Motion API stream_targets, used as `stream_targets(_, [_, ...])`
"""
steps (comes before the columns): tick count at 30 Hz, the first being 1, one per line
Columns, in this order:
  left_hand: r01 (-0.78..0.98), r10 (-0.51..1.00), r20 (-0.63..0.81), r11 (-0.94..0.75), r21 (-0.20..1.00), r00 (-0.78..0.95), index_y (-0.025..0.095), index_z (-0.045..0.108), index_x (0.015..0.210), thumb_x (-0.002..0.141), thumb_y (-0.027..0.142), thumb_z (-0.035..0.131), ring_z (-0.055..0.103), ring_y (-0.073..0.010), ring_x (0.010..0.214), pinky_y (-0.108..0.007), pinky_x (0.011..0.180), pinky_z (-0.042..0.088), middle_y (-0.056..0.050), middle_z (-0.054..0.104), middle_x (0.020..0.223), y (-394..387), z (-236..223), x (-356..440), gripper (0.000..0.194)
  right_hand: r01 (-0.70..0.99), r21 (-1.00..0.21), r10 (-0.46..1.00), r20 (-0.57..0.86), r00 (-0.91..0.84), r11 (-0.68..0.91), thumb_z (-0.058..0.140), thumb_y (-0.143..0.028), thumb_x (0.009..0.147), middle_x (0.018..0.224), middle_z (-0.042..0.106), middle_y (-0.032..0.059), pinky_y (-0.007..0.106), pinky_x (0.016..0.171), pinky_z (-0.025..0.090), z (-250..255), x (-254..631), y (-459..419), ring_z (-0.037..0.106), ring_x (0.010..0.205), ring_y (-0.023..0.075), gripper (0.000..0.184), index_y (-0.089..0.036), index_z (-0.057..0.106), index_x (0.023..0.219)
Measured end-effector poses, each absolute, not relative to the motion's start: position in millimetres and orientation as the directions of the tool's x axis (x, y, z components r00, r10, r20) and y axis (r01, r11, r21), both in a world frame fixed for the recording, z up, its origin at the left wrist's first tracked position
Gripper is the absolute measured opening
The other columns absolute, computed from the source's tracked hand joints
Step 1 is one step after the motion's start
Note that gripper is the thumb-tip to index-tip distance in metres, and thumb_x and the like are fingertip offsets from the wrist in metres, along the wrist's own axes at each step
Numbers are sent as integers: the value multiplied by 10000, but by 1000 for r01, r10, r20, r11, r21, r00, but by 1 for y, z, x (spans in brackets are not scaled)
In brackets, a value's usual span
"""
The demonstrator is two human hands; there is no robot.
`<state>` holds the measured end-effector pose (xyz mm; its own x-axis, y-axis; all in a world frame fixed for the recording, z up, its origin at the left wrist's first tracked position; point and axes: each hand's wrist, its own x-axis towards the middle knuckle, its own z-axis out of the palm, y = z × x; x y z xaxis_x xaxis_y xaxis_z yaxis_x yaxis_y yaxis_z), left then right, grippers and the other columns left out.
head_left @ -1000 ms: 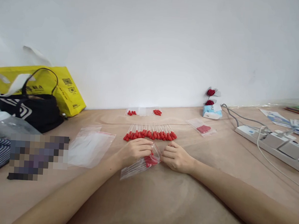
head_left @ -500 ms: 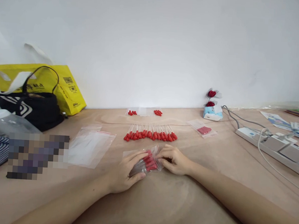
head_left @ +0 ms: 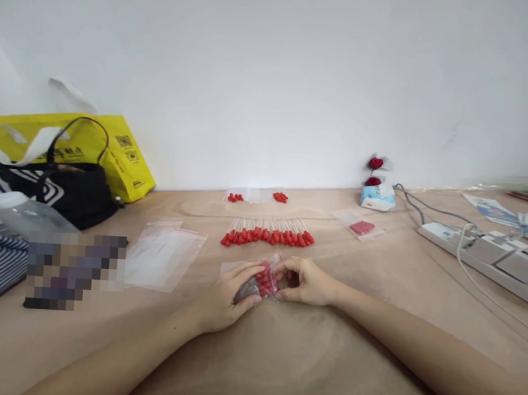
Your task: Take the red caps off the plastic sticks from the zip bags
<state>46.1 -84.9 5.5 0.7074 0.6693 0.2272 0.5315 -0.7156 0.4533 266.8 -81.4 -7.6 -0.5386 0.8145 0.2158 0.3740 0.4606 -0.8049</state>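
A small clear zip-lock bag [head_left: 265, 281] with several red pieces inside lies between my hands on the table. My left hand [head_left: 226, 296] holds its left side, fingertips on top and thumb along the near edge. At the right end, my right hand [head_left: 308, 282] pinches the bag near its red-lined opening; the curled fingers hide part of that edge. Just beyond stands a fanned row of white sticks with red tips [head_left: 268, 236], laid side by side.
Flat empty zip-lock bags [head_left: 164, 257] lie to the left. A filled bag [head_left: 360, 226] rests to the right, near a power strip [head_left: 449, 244] with cables. At the back are another bag [head_left: 257, 195], a tissue pack [head_left: 377, 198] and a yellow bag [head_left: 134, 166].
My right hand has shifted slightly left, its fingers further over the red pieces at the bag's opening. My left hand keeps its hold. The whole view has moved a little.
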Motion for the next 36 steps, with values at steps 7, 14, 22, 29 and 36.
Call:
stream_targets(7, [540,674,222,-713,447,705,231,376,1236,812,310,471,419,-209,1166,-414,973,364,-76,438,1289,-86,6,47,441,371,-781,803,263,-534,502,672,-216,610,735,547,-22,179,512,378,-7,265,-82,450,572,64,231,-168,562,808])
stream_targets(14, [552,673,205,-715,429,711,205,371,1238,812,330,469,413,-207,1172,-394,973,369,-92,435,1286,-84,6,47,454,350,-814,815,238,-529,464,625,-132,575,653,505,-50,168,475,351,-8,259,-81,425,523,53,199,-170,535,748])
stream_targets(22, [583,692,150,-689,431,707,194,381,1232,817,340,454,395,-203,1188,-385,989,347,-97,418,1300,-85,9,47,446,444,-763,846,246,-473,470,572,-87,557,631,486,-41,186,504,358,-10,287,-69,433,551,70,212,-155,563,758])
stream_targets(29, [614,713,93,-655,440,695,185,375,1240,819,374,441,373,-209,1206,-390,1005,325,-98,393,1320,-85,11,47,466,396,-720,772,305,-558,570,676,-251,602,818,559,21,243,660,424,-9,296,-66,508,716,115,288,-157,563,850])
stream_targets(36, [605,712,112,-660,446,693,203,395,1227,813,365,454,389,-212,1194,-393,994,339,-87,411,1309,-86,10,46,449,376,-851,805,87,-587,366,681,-233,590,677,566,-26,205,559,427,-3,307,-60,520,599,83,236,-152,574,783])
